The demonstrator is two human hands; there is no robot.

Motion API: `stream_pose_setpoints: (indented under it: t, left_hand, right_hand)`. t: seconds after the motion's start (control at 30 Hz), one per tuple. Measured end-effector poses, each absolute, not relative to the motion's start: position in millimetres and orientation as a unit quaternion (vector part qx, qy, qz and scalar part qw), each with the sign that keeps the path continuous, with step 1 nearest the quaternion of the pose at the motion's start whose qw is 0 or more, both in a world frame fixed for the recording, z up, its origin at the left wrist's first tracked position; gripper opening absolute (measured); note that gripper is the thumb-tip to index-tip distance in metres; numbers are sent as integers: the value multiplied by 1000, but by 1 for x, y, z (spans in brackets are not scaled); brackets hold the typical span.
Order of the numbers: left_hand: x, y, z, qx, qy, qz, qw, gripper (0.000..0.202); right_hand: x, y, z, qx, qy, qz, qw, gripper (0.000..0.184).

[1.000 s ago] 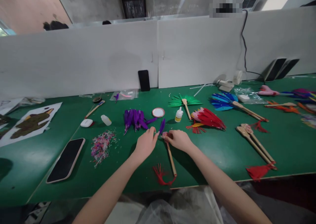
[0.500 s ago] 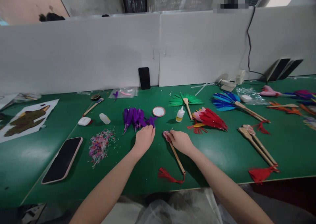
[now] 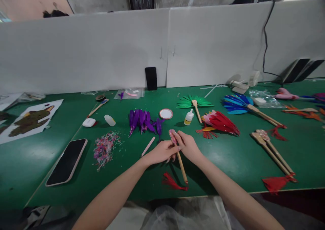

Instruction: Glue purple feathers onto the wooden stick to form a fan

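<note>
Both my hands meet at a wooden fan handle point(image 3: 181, 164) with a pinkish head point(image 3: 173, 135) and a red tassel point(image 3: 172, 182) at its near end. My right hand point(image 3: 189, 147) grips the handle just below the head. My left hand point(image 3: 162, 152) has its fingers closed against the handle from the left. A pile of purple feathers point(image 3: 143, 120) lies just beyond my hands. A thin pale stick point(image 3: 148, 146) lies to the left of my left hand.
A glue bottle point(image 3: 188, 117), a round lid point(image 3: 166, 114), green point(image 3: 194, 102), red point(image 3: 220, 121) and blue point(image 3: 236, 104) feather fans, bare handles point(image 3: 273, 152), a sequin heap point(image 3: 105, 148) and a phone point(image 3: 67, 161) lie on the green table point(image 3: 228, 162). A white partition point(image 3: 101, 50) stands behind.
My left hand has left the purple feather pile and come back to the handle. The right hand has raised the handle's head; the thin stick now shows on the table.
</note>
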State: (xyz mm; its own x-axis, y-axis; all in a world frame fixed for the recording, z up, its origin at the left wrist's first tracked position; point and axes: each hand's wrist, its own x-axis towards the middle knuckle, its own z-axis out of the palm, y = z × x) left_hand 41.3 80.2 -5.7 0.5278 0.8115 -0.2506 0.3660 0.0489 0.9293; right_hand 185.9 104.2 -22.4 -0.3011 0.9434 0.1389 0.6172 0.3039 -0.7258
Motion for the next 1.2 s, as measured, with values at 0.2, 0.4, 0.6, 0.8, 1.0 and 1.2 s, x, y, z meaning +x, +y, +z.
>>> stream_pose_setpoints:
  t: [0.2, 0.4, 0.6, 0.8, 1.0, 1.2]
  left_hand:
    - [42, 82, -4, 604, 405, 245, 641, 39]
    - [41, 82, -7, 585, 410, 280, 642, 38]
    - [40, 81, -8, 581, 402, 290, 646, 36]
    - [46, 79, -4, 584, 448, 327, 593, 37]
    - [54, 74, -8, 537, 468, 343, 612, 39]
    - [56, 70, -5, 503, 477, 364, 622, 36]
  right_hand:
    - [188, 105, -21, -453, -697, 389, 396, 36]
    - [191, 102, -14, -420, -638, 512, 393, 36]
    - [192, 103, -11, -402, -638, 532, 384, 34]
    - [189, 102, -15, -438, -659, 441, 423, 31]
    - [186, 99, -16, -486, -660, 361, 445, 28]
    - [184, 99, -19, -459, -626, 430, 461, 38]
